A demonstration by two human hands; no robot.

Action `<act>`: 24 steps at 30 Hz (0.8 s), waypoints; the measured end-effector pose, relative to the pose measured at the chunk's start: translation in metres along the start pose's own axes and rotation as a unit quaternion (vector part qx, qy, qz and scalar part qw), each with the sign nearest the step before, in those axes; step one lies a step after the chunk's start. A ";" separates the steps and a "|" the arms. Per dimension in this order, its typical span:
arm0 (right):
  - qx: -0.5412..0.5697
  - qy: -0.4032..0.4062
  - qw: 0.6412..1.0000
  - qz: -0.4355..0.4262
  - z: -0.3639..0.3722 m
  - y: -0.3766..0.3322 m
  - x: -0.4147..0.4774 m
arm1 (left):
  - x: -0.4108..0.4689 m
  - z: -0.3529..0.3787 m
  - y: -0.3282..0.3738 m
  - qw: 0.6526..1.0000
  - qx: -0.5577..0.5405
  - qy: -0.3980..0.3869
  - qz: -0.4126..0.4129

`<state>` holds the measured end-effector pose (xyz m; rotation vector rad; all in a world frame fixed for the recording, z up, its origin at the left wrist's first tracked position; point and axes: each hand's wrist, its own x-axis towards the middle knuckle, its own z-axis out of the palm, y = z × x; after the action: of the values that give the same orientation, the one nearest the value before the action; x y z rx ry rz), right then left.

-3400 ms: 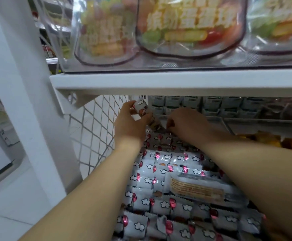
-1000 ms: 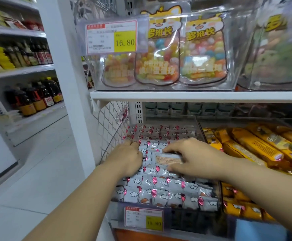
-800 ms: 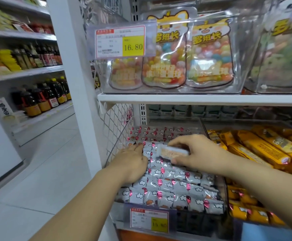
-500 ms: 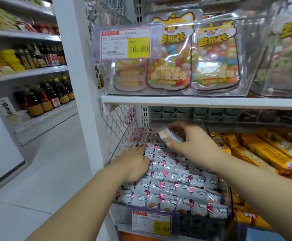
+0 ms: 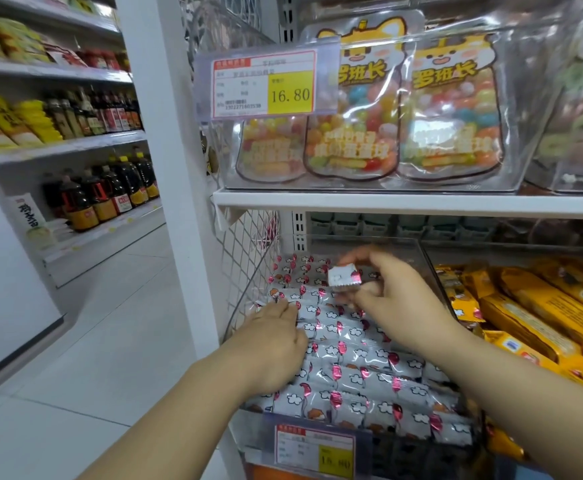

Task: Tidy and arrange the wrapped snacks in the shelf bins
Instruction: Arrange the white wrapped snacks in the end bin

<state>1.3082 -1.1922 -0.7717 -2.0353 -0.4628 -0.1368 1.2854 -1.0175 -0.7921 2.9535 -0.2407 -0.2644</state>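
Wrapped snacks (image 5: 352, 362), silver packs printed with pink balloons and white clouds, fill the clear bin (image 5: 369, 239) on the lower shelf. They lie in rough rows from its front wall to the back. Above them the upper shelf (image 5: 404, 202) carries bags of coloured sweets (image 5: 401, 112). To the right, a neighbouring bin holds long yellow packs (image 5: 543, 317).

The person's left hand (image 5: 276, 344) lies palm down on the packs at the left side of the bin. Its fingers are stretched forward onto a row and grip nothing that I can see.

The right hand (image 5: 397, 299) hovers over the middle of the bin. It pinches a small silver packet (image 5: 345, 278) between thumb and fingertips, lifted clear of the rows below. The side of the packet turned this way shows a crimped edge and no balloon print, so I take it for a stray, though I can't be certain.

The step in hand looks like sorting: one packet picked out while the other hand steadies the pile. Next, that packet needs a place, either flat in a gap among its own kind or out to another bin. It should go down gently, since the foil packs look slippery and the rows could slide.
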 end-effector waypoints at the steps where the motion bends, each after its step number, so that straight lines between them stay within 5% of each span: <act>1: -0.019 -0.010 1.000 -0.005 0.000 0.001 0.000 | -0.002 0.000 0.000 1.000 0.000 -0.001 -0.001; 7: -0.055 -0.089 0.994 0.011 0.002 0.003 0.001 | -0.006 0.000 0.000 1.000 0.000 -0.010 -0.006; 18: -0.073 -0.009 0.997 0.034 0.005 0.008 0.012 | -0.002 0.001 -0.002 1.000 0.016 -0.023 -0.002; 24: 0.002 0.165 0.986 0.013 0.011 0.008 0.026 | 0.000 -0.009 -0.002 1.000 0.026 -0.017 -0.003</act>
<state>1.3342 -1.1793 -0.7760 -1.9640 -0.2280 -0.4499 1.2874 -1.0142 -0.7842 3.0033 -0.2455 -0.3156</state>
